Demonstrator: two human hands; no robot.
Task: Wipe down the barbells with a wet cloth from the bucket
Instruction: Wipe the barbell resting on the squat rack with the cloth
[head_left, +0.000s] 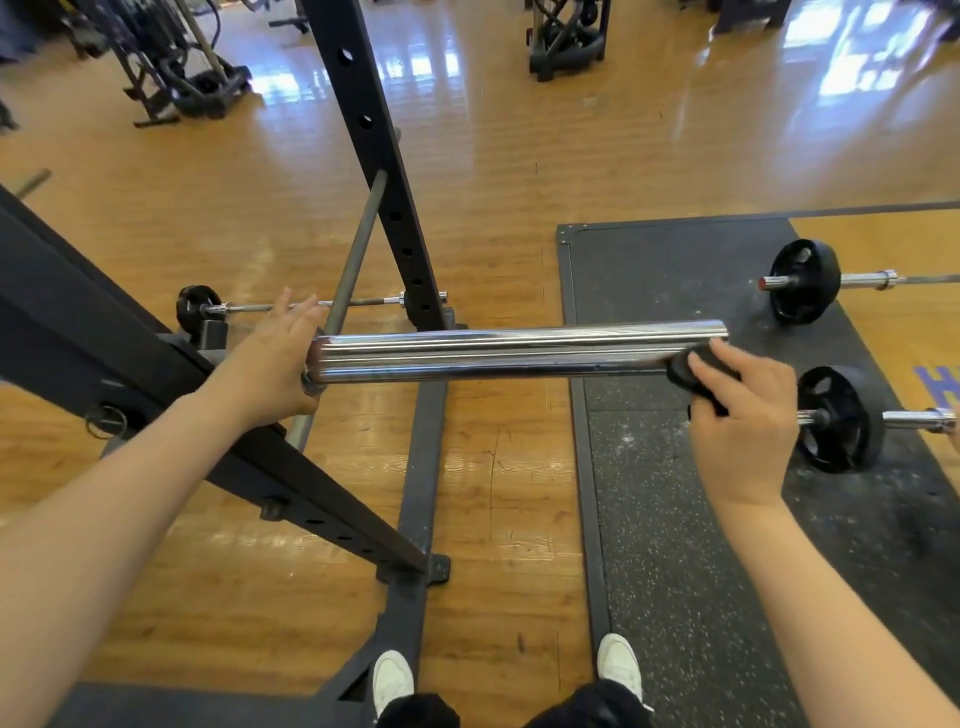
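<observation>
Two hands work over glossy wood floor (519, 171): right hand (743, 415) pinching black cloth (696, 371), left hand (275, 358) spread.

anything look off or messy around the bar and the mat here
Mostly tidy. The one thing: white dusty smudges on the black rubber mat, near the closer loaded barbell. Nothing looks spilled, bent or broken. The right hand holds a dark cloth at the end of the chrome sleeve.

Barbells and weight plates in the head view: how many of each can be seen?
Barbells: 4 (racked chrome sleeve, one by the rack base, two on the mat)
Weight plates: 3 ()
Total: 7
</observation>
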